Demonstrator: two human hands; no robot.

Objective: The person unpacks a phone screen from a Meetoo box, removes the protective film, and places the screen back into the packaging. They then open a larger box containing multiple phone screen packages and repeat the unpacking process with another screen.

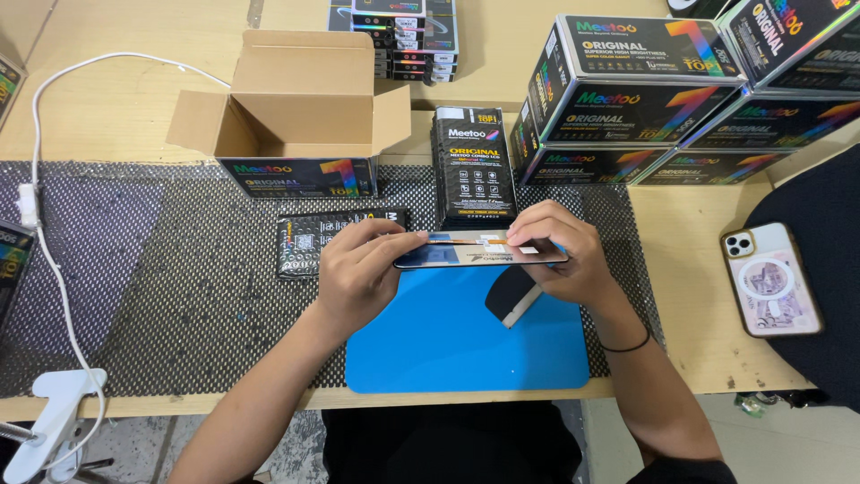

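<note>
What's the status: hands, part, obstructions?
Left hand and right hand grip flat screen panel by its ends, above blue mat. Black tool lies beneath. Nothing blocking.

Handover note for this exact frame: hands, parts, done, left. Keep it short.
Left hand: grips the left end of the phone screen panel, fingers along its top edge.
Right hand: holds the panel's right end; both grips keep it level above the blue mat.
Nearby: a black-handled tool lies on the mat under the right hand; a slim black box stands behind the panel; another black package lies flat on the mesh liner; an open carton sits behind it.
Done: panel is out of its packaging and in hand.
Left: panel not yet set down.
</note>
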